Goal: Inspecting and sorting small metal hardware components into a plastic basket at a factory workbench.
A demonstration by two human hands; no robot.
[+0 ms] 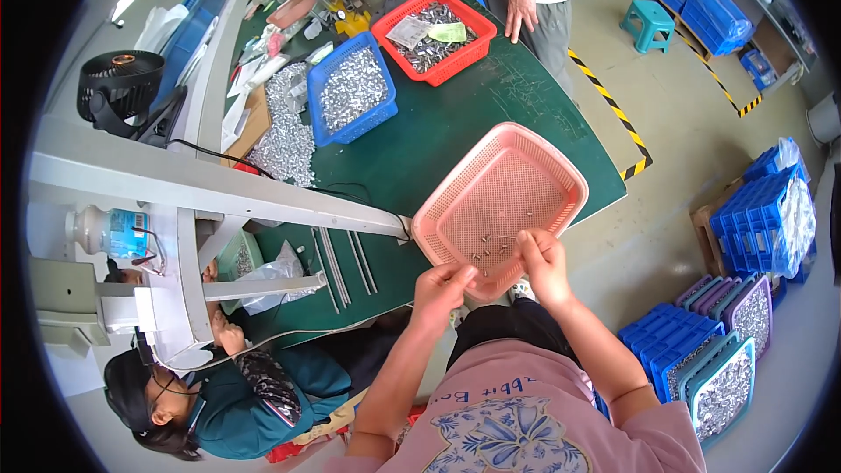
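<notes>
Nearest, both hands held a pink mesh basket (501,201) by its near rim: the left hand (441,286) at about seven o'clock with fingers pinched on the edge, the right hand (543,261) at five o'clock, fingers curled over it. The basket hung tilted past the green tabletop (438,140) edge, nearly empty (a few small metal pieces lay near the low corner). Toward eleven o'clock sat a blue basket (352,88) full of silvery parts; beyond, at twelve, a red basket (434,35) holding parts, a clear packet and a green slip.
</notes>
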